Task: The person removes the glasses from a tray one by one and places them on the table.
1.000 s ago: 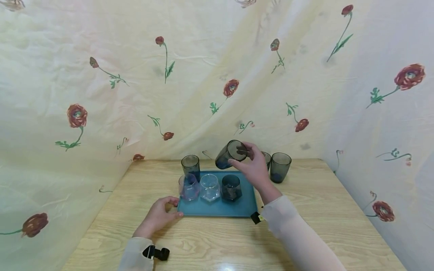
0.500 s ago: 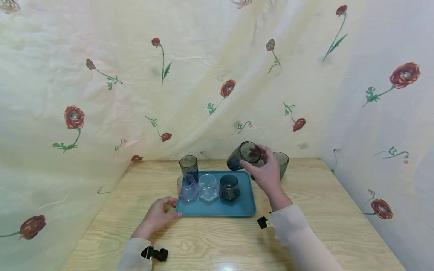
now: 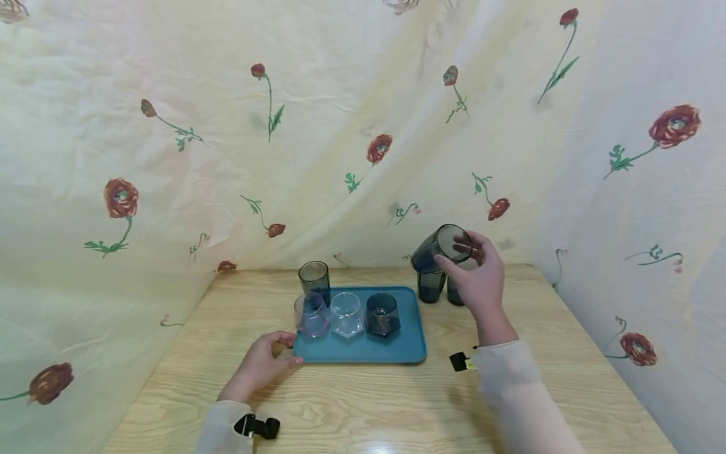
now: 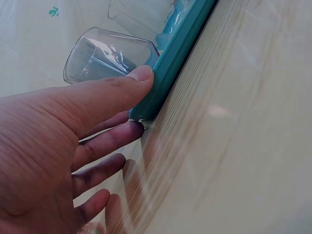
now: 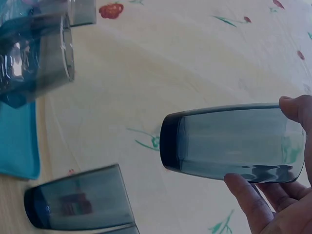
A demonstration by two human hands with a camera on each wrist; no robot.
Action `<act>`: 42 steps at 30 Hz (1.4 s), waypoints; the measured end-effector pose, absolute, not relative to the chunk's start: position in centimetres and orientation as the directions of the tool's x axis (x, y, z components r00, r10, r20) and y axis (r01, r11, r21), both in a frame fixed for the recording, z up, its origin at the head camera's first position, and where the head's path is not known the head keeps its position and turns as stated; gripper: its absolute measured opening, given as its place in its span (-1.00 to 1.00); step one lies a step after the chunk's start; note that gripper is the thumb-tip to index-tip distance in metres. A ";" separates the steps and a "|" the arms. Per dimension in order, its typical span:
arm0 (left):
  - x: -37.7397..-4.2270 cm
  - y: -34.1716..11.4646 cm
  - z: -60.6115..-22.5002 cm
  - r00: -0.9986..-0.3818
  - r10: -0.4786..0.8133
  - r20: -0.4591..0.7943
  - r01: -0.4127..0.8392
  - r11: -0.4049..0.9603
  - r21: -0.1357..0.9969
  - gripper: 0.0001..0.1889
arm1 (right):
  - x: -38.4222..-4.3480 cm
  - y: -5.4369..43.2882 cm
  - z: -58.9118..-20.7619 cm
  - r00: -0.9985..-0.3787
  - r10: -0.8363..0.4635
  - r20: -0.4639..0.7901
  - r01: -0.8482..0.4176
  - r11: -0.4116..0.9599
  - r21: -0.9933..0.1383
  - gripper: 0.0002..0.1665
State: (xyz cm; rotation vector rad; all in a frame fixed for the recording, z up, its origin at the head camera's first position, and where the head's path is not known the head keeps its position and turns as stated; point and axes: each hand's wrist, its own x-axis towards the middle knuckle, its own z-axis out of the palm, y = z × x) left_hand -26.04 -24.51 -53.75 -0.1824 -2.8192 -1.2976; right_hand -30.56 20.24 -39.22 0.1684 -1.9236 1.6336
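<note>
My right hand (image 3: 482, 274) grips a smoky grey tumbler (image 3: 439, 249) near its rim, thumb on one side and fingers on the other. The tumbler is tilted, its dark base pointing left, and hangs in front of two similar tumblers (image 3: 431, 287) at the tray's right. At the blue tray (image 3: 363, 350), my left hand (image 3: 263, 366) holds the front left corner, thumb on the front rim and index finger round the side. On the tray stand three low faceted glasses: a pinkish one (image 3: 312, 318), a clear one (image 3: 347, 318) and a dark grey one (image 3: 382, 318).
Another smoky tumbler (image 3: 314, 277) stands upright at the tray's back left corner, partly behind the pinkish glass. A flowered cloth (image 3: 340, 126) hangs behind the wooden table (image 3: 363, 403) and along both sides.
My right hand has carried the tilted tumbler rightward, from over the tray's back edge to above the tumblers on the right. My left hand stays at the tray corner.
</note>
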 end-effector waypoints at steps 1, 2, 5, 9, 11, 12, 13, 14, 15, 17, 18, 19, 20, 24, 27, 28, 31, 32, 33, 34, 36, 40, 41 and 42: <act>-26.1 -24.6 -53.8 -0.993 0.093 0.077 0.119 0.644 0.756 -0.45 | -30.6 20.6 -39.1 -0.807 0.294 0.513 -0.460 0.233 -0.857 -0.18; -26.1 -24.6 -53.8 -0.993 0.091 0.072 0.114 0.641 0.759 -0.45 | -30.5 20.9 -39.0 -0.804 0.308 0.509 -0.455 0.232 -0.860 -0.17; -26.2 -24.7 -54.0 -0.993 0.093 0.071 0.114 0.643 0.758 -0.44 | -30.4 21.8 -38.6 -0.804 0.349 0.481 -0.426 0.225 -0.876 -0.16; -26.3 -24.7 -54.1 -0.993 0.093 0.069 0.113 0.645 0.756 -0.44 | -30.5 22.8 -38.3 -0.795 0.401 0.455 -0.401 0.216 -0.890 -0.16; -26.3 -24.7 -54.2 -0.993 0.094 0.071 0.115 0.648 0.753 -0.44 | -30.6 23.4 -38.3 -0.785 0.423 0.453 -0.399 0.215 -0.891 -0.15; -26.3 -24.7 -54.2 -0.993 0.093 0.072 0.115 0.647 0.754 -0.45 | -30.7 23.8 -38.3 -0.779 0.434 0.453 -0.395 0.221 -0.892 -0.15; -26.3 -24.7 -54.2 -0.993 0.093 0.072 0.116 0.646 0.754 -0.45 | -30.7 24.1 -38.3 -0.772 0.444 0.454 -0.395 0.224 -0.891 -0.15; -26.3 -24.7 -54.2 -0.993 0.094 0.072 0.116 0.644 0.756 -0.45 | -30.7 24.4 -38.3 -0.767 0.456 0.452 -0.389 0.231 -0.892 -0.14; -26.3 -24.7 -54.2 -0.993 0.095 0.071 0.116 0.644 0.757 -0.45 | -30.7 24.7 -38.3 -0.762 0.466 0.450 -0.381 0.239 -0.893 -0.13; -26.3 -24.7 -54.2 -0.993 0.095 0.069 0.114 0.643 0.757 -0.45 | -30.7 25.3 -38.3 -0.753 0.489 0.441 -0.363 0.251 -0.898 -0.12; -26.2 -24.7 -54.1 -0.993 0.095 0.069 0.114 0.644 0.756 -0.45 | -30.8 25.6 -38.3 -0.750 0.499 0.434 -0.352 0.255 -0.901 -0.11; -26.2 -24.7 -54.1 -0.993 0.094 0.067 0.113 0.645 0.756 -0.45 | -30.8 25.9 -38.3 -0.746 0.510 0.428 -0.346 0.253 -0.904 -0.11; -26.2 -24.7 -54.1 -0.993 0.094 0.066 0.111 0.645 0.756 -0.45 | -30.8 26.2 -38.3 -0.742 0.520 0.423 -0.339 0.254 -0.906 -0.10; -26.0 -24.6 -53.8 -0.993 0.092 0.067 0.111 0.648 0.754 -0.44 | -31.1 27.4 -38.4 -0.723 0.565 0.398 -0.315 0.243 -0.917 -0.09; -26.0 -24.5 -53.8 -0.994 0.091 0.068 0.110 0.647 0.755 -0.44 | -31.2 28.2 -38.5 -0.703 0.603 0.378 -0.276 0.259 -0.926 -0.07; -26.0 -24.5 -53.8 -0.994 0.090 0.068 0.110 0.647 0.755 -0.44 | -31.3 28.4 -38.6 -0.697 0.615 0.370 -0.264 0.260 -0.929 -0.07; -26.1 -24.5 -53.9 -0.994 0.087 0.065 0.106 0.645 0.756 -0.44 | -31.5 29.1 -38.9 -0.690 0.642 0.334 -0.205 0.268 -0.941 -0.06; -26.1 -24.6 -54.0 -0.994 0.087 0.065 0.106 0.645 0.756 -0.44 | -31.5 29.3 -39.1 -0.690 0.649 0.321 -0.183 0.272 -0.945 -0.06; -26.1 -24.6 -54.0 -0.994 0.087 0.065 0.106 0.645 0.756 -0.44 | -31.6 29.5 -39.2 -0.691 0.655 0.307 -0.161 0.274 -0.948 -0.06; -26.1 -24.6 -54.0 -0.994 0.088 0.065 0.107 0.644 0.757 -0.44 | -31.7 29.6 -39.4 -0.691 0.659 0.296 -0.141 0.279 -0.950 -0.06; -26.1 -24.6 -54.0 -0.994 0.091 0.068 0.111 0.642 0.759 -0.44 | -31.9 29.9 -39.9 -0.697 0.663 0.275 -0.094 0.295 -0.951 -0.04; -26.1 -24.5 -53.9 -0.993 0.097 0.074 0.119 0.635 0.763 -0.45 | -32.3 30.3 -40.9 -0.723 0.652 0.227 -0.019 0.309 -0.951 0.02; -26.1 -24.5 -53.9 -0.992 0.097 0.076 0.120 0.634 0.764 -0.45 | -32.5 30.4 -41.1 -0.732 0.646 0.215 -0.005 0.311 -0.950 0.04; -26.1 -24.6 -53.9 -0.992 0.097 0.077 0.121 0.633 0.764 -0.45 | -32.6 30.5 -41.4 -0.740 0.640 0.206 0.007 0.314 -0.949 0.05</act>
